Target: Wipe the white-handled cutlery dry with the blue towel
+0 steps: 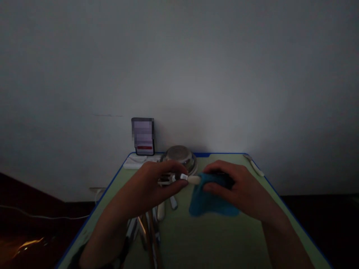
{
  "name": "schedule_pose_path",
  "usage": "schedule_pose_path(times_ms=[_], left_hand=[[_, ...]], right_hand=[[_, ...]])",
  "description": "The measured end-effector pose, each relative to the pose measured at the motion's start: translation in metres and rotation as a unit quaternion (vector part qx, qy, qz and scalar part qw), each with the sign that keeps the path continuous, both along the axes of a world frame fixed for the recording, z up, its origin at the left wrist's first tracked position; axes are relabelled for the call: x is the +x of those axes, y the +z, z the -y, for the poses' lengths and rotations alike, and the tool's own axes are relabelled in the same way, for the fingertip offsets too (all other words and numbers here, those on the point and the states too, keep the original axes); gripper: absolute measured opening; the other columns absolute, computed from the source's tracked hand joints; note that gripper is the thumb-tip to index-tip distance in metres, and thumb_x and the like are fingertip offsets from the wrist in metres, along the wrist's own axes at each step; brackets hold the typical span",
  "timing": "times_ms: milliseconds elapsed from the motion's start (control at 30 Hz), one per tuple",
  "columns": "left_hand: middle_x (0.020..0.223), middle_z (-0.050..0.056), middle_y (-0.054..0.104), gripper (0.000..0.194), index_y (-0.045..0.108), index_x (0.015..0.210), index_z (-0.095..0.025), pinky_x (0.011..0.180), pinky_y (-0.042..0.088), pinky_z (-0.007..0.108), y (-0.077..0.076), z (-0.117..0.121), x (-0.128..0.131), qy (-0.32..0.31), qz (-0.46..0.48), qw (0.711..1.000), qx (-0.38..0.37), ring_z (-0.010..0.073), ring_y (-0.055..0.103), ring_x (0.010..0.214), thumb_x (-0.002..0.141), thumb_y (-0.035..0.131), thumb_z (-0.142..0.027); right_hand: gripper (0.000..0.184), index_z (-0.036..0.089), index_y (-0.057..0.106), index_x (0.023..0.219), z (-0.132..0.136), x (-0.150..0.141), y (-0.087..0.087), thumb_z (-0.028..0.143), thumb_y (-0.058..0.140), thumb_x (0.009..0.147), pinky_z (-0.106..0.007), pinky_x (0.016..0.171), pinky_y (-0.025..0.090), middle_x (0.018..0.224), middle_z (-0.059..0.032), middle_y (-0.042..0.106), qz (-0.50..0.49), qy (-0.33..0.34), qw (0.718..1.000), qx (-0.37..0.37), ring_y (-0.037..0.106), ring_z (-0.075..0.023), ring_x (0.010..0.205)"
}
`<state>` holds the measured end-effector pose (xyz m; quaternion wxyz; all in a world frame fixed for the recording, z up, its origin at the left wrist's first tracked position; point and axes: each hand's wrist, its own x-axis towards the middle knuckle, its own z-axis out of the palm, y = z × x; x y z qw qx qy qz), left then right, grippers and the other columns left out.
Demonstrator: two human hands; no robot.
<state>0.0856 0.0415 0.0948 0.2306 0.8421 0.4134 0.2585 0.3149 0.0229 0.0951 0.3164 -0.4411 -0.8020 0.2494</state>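
Note:
Between the thumb and fingers of my left hand [159, 181] is a fork [193, 180] with a cream handle, its metal tines pointing left. A blue cloth [213, 203] is gripped in my right hand [234, 185] and meets the handle's right end. How far the handle runs into the cloth is hidden. Behind my hands an upturned metal bowl [179, 154] stands against the wall. Below my left hand lie several utensils, among them a cream handle [160, 211], a metal handle end [174, 202] and long brown sticks [151, 235].
A phone [145, 145] leans on the wall at the table's back left, beside a white flat object [133, 162]. Another cream-handled utensil [256, 168] lies along the right edge. The green table [207, 243] has a blue rim. A white cable [56, 217] runs at the left.

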Motion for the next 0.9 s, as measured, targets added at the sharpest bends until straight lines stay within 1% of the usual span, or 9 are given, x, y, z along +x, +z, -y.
schedule_pose_path(times_ms=[100,267,333,400,500,567,667,800,900], left_hand=[[0.079,-0.004,0.067,0.013,0.061,0.093,-0.024,0.064,0.045,0.021,0.004,0.003,-0.001,0.005,0.019,1.000,0.019,0.0117,0.062,0.072,0.082,0.059,-0.030],[0.075,-0.006,0.067,0.012,0.061,0.092,-0.024,0.058,0.045,0.019,0.015,0.015,0.001,0.025,0.017,0.997,0.076,0.0096,0.063,0.065,0.081,0.061,-0.026],[0.072,-0.007,0.067,0.009,0.060,0.090,-0.024,0.055,0.044,0.018,0.019,0.022,0.004,0.037,0.002,0.994,0.101,0.0089,0.062,0.060,0.081,0.060,-0.025],[0.072,-0.007,0.067,0.009,0.060,0.091,-0.025,0.053,0.044,0.019,0.020,0.028,0.006,0.051,-0.024,0.990,0.130,0.0094,0.062,0.058,0.082,0.059,-0.025],[0.076,-0.006,0.069,0.011,0.058,0.094,-0.026,0.054,0.044,0.021,0.019,0.035,0.008,0.050,-0.055,0.982,0.172,0.0109,0.063,0.059,0.083,0.057,-0.027],[0.078,-0.005,0.069,0.011,0.057,0.095,-0.026,0.056,0.045,0.022,0.018,0.037,0.009,0.041,-0.057,0.980,0.186,0.0111,0.063,0.060,0.084,0.056,-0.027],[0.076,-0.006,0.068,0.010,0.057,0.094,-0.026,0.056,0.045,0.021,0.018,0.039,0.009,0.030,-0.054,0.983,0.175,0.0100,0.062,0.059,0.085,0.056,-0.025],[0.070,-0.007,0.066,0.010,0.056,0.094,-0.027,0.054,0.044,0.019,0.019,0.039,0.013,0.007,-0.039,0.992,0.122,0.0093,0.062,0.059,0.084,0.057,-0.026],[0.085,-0.005,0.068,0.025,0.049,0.107,-0.028,0.061,0.049,0.018,0.019,0.039,0.015,0.001,0.008,0.998,0.061,0.0105,0.065,0.072,0.084,0.058,-0.028]], right_hand=[[0.019,0.029,0.062,0.102,0.002,0.007,0.003,0.029,0.060,0.083,-0.021,0.077,0.045,0.097,0.0058,0.067,-0.050,0.014,0.998,0.037,0.061,-0.0098,0.087],[0.017,0.033,0.064,0.098,0.009,0.016,0.004,0.026,0.059,0.083,-0.019,0.069,0.047,0.089,0.0078,0.070,-0.119,-0.087,0.984,0.098,0.063,-0.0089,0.078],[0.017,0.035,0.063,0.099,0.013,0.017,0.006,0.027,0.058,0.085,-0.020,0.067,0.048,0.091,0.0077,0.070,-0.139,-0.099,0.980,0.105,0.063,-0.0093,0.078],[0.018,0.034,0.063,0.100,0.017,0.015,0.010,0.027,0.058,0.085,-0.021,0.071,0.048,0.095,0.0069,0.069,-0.131,-0.078,0.983,0.103,0.063,-0.0103,0.084],[0.021,0.030,0.061,0.105,0.020,0.009,0.014,0.028,0.057,0.085,-0.024,0.087,0.044,0.106,0.0048,0.066,-0.074,0.006,0.993,0.090,0.059,-0.0116,0.099],[0.026,0.028,0.057,0.113,0.021,0.005,0.015,0.030,0.053,0.088,-0.026,0.092,0.041,0.113,0.0029,0.063,-0.032,0.040,0.996,0.070,0.055,-0.0119,0.105],[0.025,0.025,0.056,0.112,0.022,0.000,0.014,0.034,0.046,0.091,-0.027,0.087,0.042,0.110,0.0009,0.063,0.015,0.041,0.998,0.039,0.056,-0.0125,0.100],[0.024,0.022,0.060,0.094,0.024,0.001,0.014,0.042,0.047,0.089,-0.026,0.069,0.042,0.082,0.0010,0.064,0.082,0.048,0.995,0.001,0.058,-0.0135,0.076],[0.021,0.022,0.060,0.088,0.023,0.008,0.016,0.041,0.052,0.086,-0.024,0.064,0.040,0.074,0.0024,0.062,0.095,0.075,0.993,-0.003,0.057,-0.0124,0.069]])
